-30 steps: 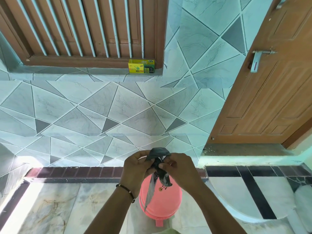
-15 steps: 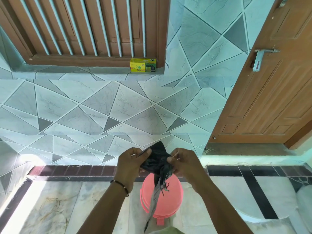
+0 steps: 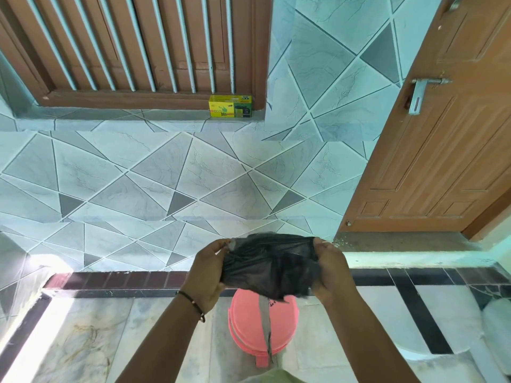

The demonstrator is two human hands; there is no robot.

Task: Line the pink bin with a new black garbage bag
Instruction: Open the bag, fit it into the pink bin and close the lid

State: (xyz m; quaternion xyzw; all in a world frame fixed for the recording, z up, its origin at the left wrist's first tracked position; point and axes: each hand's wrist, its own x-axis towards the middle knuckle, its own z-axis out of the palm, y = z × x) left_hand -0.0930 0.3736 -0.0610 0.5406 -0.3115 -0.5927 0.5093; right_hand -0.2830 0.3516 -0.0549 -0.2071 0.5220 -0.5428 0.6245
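A black garbage bag [image 3: 269, 265] is stretched out sideways between my two hands, above the pink bin [image 3: 249, 322]. My left hand [image 3: 208, 272] pinches the bag's left edge and my right hand [image 3: 330, 268] pinches its right edge. A thin strip of the bag hangs down over the bin's closed lid. The bin stands on the marble floor right below my hands, with its foot pedal toward me. The bag hides the far rim of the bin.
A yellow box of bin bags [image 3: 230, 106] sits on the window ledge, under a barred window. A brown wooden door [image 3: 431, 150] stands at the right above a step. The tiled wall rises behind the bin.
My hands have pulled apart, spreading the crumpled bag from a small bunch into a wide sheet. The view has shifted slightly.
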